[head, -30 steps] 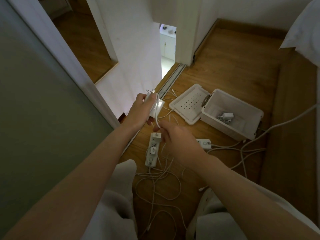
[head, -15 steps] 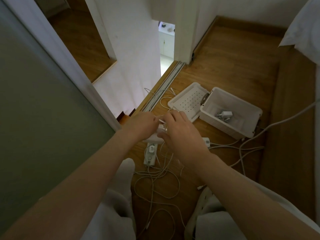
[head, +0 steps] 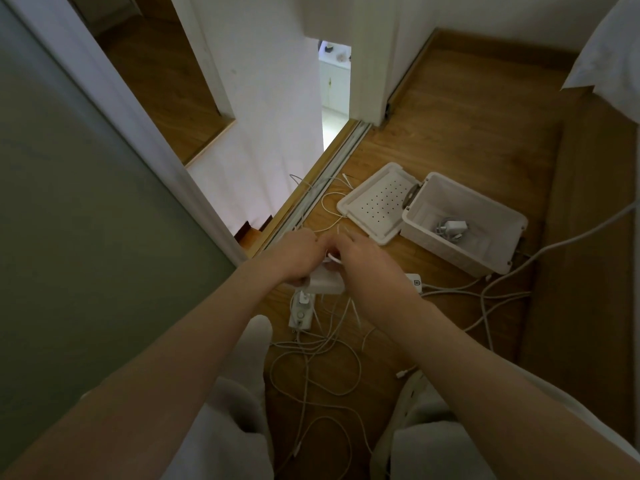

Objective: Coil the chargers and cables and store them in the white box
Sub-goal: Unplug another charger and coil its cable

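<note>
Left hand (head: 294,251) is gripping a charger (head: 325,285); right hand (head: 363,263) is pinching its cable (head: 334,259), apparently winding. Box (head: 450,258), beyond the right hand, is holding one stored charger (head: 453,227); loose cables (head: 311,358) under the wrists are awaiting coiling.

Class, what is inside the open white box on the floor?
One white charger with its bundled cable lies inside the white box. Its near wall hides part of the bottom, so anything there cannot be seen.

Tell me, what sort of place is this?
Probably a bedroom in a home: a wooden floor, a sliding-door track set into it, and a corner of white bedding at the upper right.
</note>
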